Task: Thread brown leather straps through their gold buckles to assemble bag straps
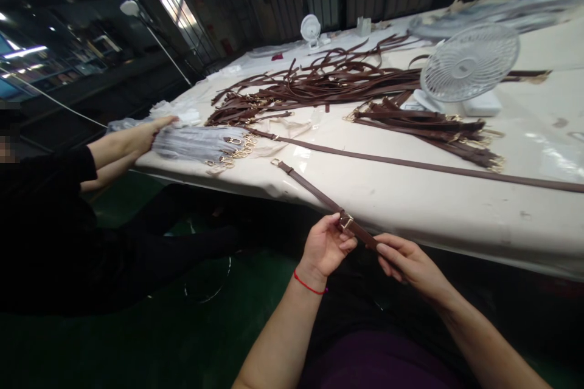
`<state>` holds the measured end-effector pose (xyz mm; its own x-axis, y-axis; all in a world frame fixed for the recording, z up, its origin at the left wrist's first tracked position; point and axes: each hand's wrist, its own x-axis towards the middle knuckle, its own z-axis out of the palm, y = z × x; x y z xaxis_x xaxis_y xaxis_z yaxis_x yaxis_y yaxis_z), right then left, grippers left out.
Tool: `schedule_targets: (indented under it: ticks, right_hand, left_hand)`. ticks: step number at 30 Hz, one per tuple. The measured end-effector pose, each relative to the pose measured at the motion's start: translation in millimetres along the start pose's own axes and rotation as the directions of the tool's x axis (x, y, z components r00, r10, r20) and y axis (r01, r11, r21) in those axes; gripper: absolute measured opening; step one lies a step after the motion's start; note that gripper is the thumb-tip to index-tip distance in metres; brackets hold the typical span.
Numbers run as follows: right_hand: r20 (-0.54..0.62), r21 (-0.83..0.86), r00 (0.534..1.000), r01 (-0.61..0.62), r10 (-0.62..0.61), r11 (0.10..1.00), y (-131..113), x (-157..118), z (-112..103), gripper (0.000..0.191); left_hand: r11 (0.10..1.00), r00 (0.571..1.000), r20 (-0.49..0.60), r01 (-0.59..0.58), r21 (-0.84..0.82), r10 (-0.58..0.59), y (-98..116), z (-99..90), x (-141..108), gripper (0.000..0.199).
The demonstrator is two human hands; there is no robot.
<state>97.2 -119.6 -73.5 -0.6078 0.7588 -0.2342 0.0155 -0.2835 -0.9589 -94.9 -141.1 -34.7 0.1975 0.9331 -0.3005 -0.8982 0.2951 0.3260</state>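
Observation:
A short brown strap (311, 188) with gold-coloured buckles runs from the table's front edge down to my hands. My left hand (326, 246), with a red string at the wrist, pinches it beside the middle buckle (346, 222). Just right of that buckle, my right hand (404, 260) grips the strap's near end between thumb and fingers. The far buckle (275, 162) rests on the table. Behind it, a long brown strap (387, 161) stretches across the tabletop to the right.
The white-covered table (515, 225) holds a large pile of brown straps (319, 85), a smaller bundle (424, 127), a white fan (469, 64) and a farther fan (311, 28). At left, a person's arms (121, 146) reach to plastic-wrapped straps (191, 143).

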Motion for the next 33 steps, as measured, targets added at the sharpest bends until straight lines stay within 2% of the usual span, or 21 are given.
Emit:
schedule_targets:
  ticks: [4, 7, 9, 12, 14, 17, 19, 25, 30, 33]
  right_hand:
    - [0.008, -0.021, 0.999, 0.054, -0.054, 0.998, -16, 11, 11, 0.033]
    - [-0.029, -0.02, 0.996, 0.086, -0.086, 0.996, -25, 15, 16, 0.033]
    - [-0.033, -0.029, 0.995, 0.098, -0.099, 0.995, -28, 12, 16, 0.032]
    - [0.014, -0.118, 0.997, 0.072, -0.071, 0.99, -23, 0, 7, 0.036]
    - [0.044, -0.225, 0.999, 0.014, -0.004, 0.974, -15, -9, -4, 0.039]
    - [0.05, -0.352, 0.994, -0.07, 0.094, 0.933, -1, -16, -22, 0.046]
    - [0.036, -0.369, 0.994, -0.084, 0.104, 0.926, 5, -16, -27, 0.047]
    - [0.001, -0.23, 0.998, -0.058, 0.06, 0.972, 4, -5, -15, 0.038]
    - [0.05, -0.243, 0.998, -0.016, 0.029, 0.97, -9, -4, -2, 0.038]
    - [0.027, -0.221, 1.0, -0.003, 0.009, 0.975, -16, -3, 7, 0.036]
  left_hand:
    - [0.991, 0.999, -0.033, 0.018, 0.133, -0.014, -22, -3.6, 3, 0.013]
    - [0.945, 0.99, -0.081, -0.084, 0.316, 0.115, -31, -5.6, 4, 0.013]
    - [0.923, 0.983, -0.076, -0.128, 0.363, 0.166, -30, -5.4, 3, 0.015]
    - [0.943, 0.992, -0.021, -0.112, 0.314, 0.125, -23, -4.9, 0, 0.018]
    - [0.958, 0.994, 0.008, -0.105, 0.266, 0.107, -18, -6.4, -2, 0.02]
    - [0.961, 0.992, 0.014, -0.123, 0.247, 0.123, -17, -10.7, -2, 0.023]
    - [0.951, 0.992, 0.005, -0.125, 0.283, 0.129, -21, -12.5, 0, 0.025]
    - [0.939, 0.997, 0.004, -0.072, 0.335, 0.075, -34, -10.9, 6, 0.03]
    - [0.958, 0.995, -0.043, -0.076, 0.277, 0.092, -26, -14.8, -1, 0.022]
    - [0.954, 0.988, -0.074, -0.111, 0.279, 0.136, -21, -19.3, -1, 0.02]
